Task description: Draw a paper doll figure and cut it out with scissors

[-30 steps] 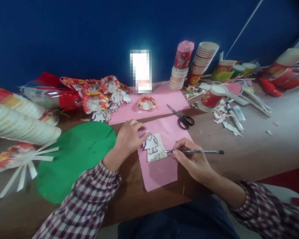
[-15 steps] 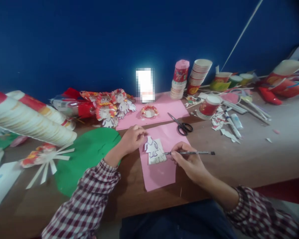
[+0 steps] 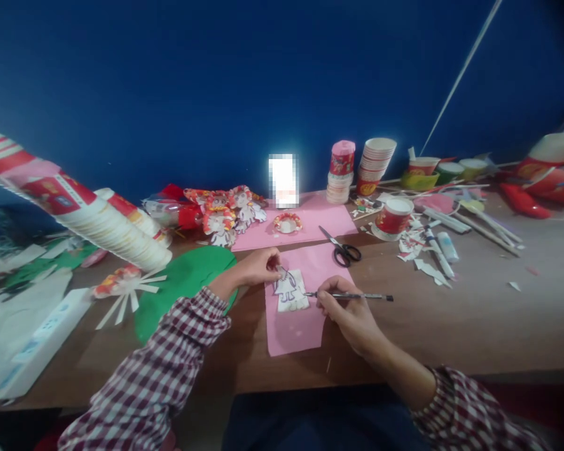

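My left hand (image 3: 262,264) pinches the top of a white paper cutout figure (image 3: 286,285), which has a dark outline drawn on it. The cutout lies over a white paper piece (image 3: 301,300), partly covering it. Beneath both is a pink sheet (image 3: 294,338) on the brown table. My right hand (image 3: 348,307) grips a slim dark pen (image 3: 371,297), its tip pointing left, close to the white paper's right edge. Whether the tip touches the paper, I cannot tell. Black-handled scissors (image 3: 345,252) lie at the pink sheet's upper right.
A green sheet (image 3: 178,275) lies under my left forearm. Leaning paper cups (image 3: 131,235) stand at the left. Behind are decorated paper figures (image 3: 220,219), a flower-edged ring (image 3: 287,223) and stacked cups (image 3: 375,163). A red cup (image 3: 393,218), paper scraps (image 3: 411,241) and a glue tube (image 3: 446,246) are right.
The left fingers have closed onto the cutout's top, and the cutout has shifted slightly over the white paper. The pen has stayed beside the paper's edge. The camera view has tilted and turned left.
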Demonstrator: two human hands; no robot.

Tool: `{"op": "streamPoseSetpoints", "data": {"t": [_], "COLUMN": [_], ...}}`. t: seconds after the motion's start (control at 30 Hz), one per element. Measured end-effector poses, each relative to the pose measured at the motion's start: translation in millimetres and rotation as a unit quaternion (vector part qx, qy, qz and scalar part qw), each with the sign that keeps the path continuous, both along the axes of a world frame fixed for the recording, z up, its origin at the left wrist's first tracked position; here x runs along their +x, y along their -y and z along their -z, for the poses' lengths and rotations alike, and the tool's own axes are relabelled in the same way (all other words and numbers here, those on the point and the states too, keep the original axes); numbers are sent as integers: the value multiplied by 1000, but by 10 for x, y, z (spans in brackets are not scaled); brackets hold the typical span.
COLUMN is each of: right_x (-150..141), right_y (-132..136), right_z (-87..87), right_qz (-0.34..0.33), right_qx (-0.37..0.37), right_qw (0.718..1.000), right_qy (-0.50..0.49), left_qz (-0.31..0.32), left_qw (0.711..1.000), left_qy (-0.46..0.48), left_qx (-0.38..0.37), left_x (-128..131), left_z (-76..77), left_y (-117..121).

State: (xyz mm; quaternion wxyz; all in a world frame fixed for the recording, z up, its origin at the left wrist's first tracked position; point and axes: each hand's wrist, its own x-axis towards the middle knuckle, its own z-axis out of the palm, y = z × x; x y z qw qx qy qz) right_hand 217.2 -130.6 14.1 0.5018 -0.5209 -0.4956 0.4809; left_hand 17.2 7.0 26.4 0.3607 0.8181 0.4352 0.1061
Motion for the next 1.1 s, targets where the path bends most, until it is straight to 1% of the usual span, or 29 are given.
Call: {"op": "streamPoseSetpoints", "data": {"t": [0.07, 0.13, 0.27, 0.33, 0.4, 0.47, 0.53, 0.57, 0.63, 0.67, 0.8, 0.93, 1.1], "right_x": [9, 16, 21, 27, 47, 91, 171, 227, 370, 454, 804, 1035, 1133], "right_y": [1, -1, -3, 2, 13, 30, 47, 53, 58, 56, 21, -60, -213], "right_z": [20, 46, 94, 102, 92, 64, 31, 18, 3, 1, -18, -81, -85], "right_qz": [-2, 0, 6, 1, 3, 5, -25, -23, -56, -58, -69, -82, -96], "right_qx": [10, 28, 73, 82, 94, 122, 149, 159, 196, 200, 193, 175, 183], "right_qw": [1000, 1000, 997, 995, 989, 974, 946, 925, 869, 845, 772, 726, 671], "right_qy": [-2, -5, 17, 56, 114, 193, 288, 345, 450, 493, 601, 660, 712], "left_qz": [-36, -86, -196, -235, -268, -293, -302, -303, -301, -299, -299, -301, -299], "left_qw": [997, 988, 951, 929, 908, 894, 891, 891, 895, 897, 901, 899, 896], "left_qy": [58, 115, 228, 273, 306, 322, 325, 323, 317, 313, 305, 304, 311], "left_qx": [-39, -52, -69, -83, -98, -104, -100, -96, -89, -86, -76, -89, -107], "left_x": [-40, -93, -219, -291, -367, -449, -531, -571, -642, -670, -703, -602, -450], "left_z": [-14, -45, -167, -236, -294, -336, -360, -365, -363, -356, -306, -253, -163], "left_y": [20, 40, 95, 140, 198, 263, 320, 342, 365, 365, 305, 210, 93]}}
